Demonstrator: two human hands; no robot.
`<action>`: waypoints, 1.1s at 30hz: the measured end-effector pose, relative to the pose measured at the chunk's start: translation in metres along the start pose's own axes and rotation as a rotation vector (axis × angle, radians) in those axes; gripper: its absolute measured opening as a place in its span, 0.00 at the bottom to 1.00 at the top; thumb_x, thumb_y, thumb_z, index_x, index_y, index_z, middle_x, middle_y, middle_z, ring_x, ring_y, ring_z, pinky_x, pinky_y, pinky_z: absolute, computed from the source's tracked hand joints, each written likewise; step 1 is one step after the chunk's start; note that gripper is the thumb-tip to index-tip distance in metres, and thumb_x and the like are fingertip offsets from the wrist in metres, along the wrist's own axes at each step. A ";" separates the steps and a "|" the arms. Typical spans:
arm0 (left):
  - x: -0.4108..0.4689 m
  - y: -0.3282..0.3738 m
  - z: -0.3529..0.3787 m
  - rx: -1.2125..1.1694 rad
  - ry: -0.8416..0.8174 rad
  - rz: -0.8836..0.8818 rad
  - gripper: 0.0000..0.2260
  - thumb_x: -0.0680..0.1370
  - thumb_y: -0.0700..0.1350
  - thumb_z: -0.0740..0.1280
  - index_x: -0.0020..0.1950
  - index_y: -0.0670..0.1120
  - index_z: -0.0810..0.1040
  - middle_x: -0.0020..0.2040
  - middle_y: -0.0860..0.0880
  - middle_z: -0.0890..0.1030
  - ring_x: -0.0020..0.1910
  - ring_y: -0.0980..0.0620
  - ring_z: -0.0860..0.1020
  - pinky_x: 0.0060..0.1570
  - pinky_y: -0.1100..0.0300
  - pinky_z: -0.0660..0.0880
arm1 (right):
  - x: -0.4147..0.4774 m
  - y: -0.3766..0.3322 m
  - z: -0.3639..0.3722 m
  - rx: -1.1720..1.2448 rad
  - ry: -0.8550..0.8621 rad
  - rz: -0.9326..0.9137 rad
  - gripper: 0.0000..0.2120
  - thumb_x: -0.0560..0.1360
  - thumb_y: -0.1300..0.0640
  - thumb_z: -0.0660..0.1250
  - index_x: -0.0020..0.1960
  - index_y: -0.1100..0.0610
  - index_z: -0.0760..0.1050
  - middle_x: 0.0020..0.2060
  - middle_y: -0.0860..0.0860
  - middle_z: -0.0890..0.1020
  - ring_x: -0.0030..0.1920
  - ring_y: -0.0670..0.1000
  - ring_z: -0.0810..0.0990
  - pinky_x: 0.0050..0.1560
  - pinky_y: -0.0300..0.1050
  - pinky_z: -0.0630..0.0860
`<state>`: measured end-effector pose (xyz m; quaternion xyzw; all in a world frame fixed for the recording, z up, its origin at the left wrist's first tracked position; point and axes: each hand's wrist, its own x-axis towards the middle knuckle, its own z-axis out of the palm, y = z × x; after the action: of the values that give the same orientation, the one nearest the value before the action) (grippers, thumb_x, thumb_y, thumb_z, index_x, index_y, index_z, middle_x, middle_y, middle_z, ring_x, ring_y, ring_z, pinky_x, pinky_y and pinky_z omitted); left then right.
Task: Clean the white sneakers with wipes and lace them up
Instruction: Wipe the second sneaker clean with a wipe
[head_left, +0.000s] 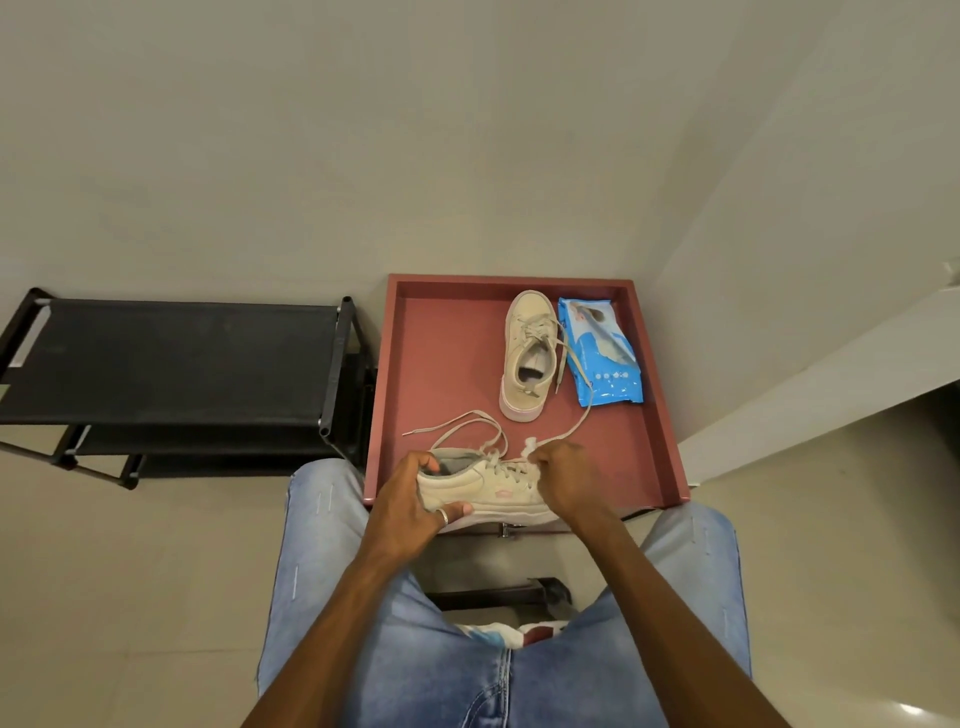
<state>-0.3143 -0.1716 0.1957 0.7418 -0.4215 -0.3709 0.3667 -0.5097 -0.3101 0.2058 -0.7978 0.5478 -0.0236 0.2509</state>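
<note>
Two white sneakers are on the red worktop (441, 364). In the head view, the near sneaker (483, 486) lies on its side at the front edge. The left hand (415, 488) holds its heel, with fingers (427, 461) curled round it. The right hand (563, 478) is bunched up, pinching a small white wipe (531, 444) by the front of the shoe. The far sneaker (524, 358) stands just beside the blue wipes pack (600, 358). A loose lace (457, 423) trails out. To wipe well, I think the left hand should hold the shoe steady while the wipe rubs in small strokes, clear of the lace.
</note>
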 end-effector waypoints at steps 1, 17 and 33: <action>0.000 0.000 0.000 -0.002 0.002 -0.002 0.26 0.66 0.48 0.84 0.53 0.56 0.70 0.52 0.54 0.80 0.50 0.57 0.80 0.44 0.71 0.75 | -0.004 -0.003 0.001 -0.012 -0.032 -0.041 0.16 0.72 0.68 0.65 0.54 0.55 0.84 0.52 0.53 0.85 0.54 0.55 0.81 0.54 0.43 0.75; 0.004 -0.004 -0.001 -0.063 0.006 -0.046 0.27 0.65 0.48 0.85 0.54 0.57 0.71 0.54 0.56 0.81 0.52 0.58 0.81 0.48 0.66 0.79 | -0.008 -0.004 -0.013 -0.018 -0.069 0.011 0.17 0.72 0.66 0.64 0.55 0.51 0.84 0.54 0.51 0.84 0.54 0.54 0.81 0.55 0.45 0.77; 0.009 0.008 -0.010 -0.470 0.006 -0.365 0.25 0.74 0.72 0.62 0.55 0.54 0.79 0.53 0.49 0.84 0.55 0.45 0.83 0.58 0.46 0.80 | -0.050 -0.091 0.023 0.066 0.313 -0.098 0.17 0.66 0.75 0.66 0.51 0.62 0.83 0.45 0.56 0.84 0.46 0.58 0.80 0.45 0.46 0.77</action>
<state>-0.3056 -0.1802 0.2053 0.7012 -0.1826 -0.5161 0.4567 -0.4439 -0.2318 0.2369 -0.8015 0.5394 -0.1778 0.1871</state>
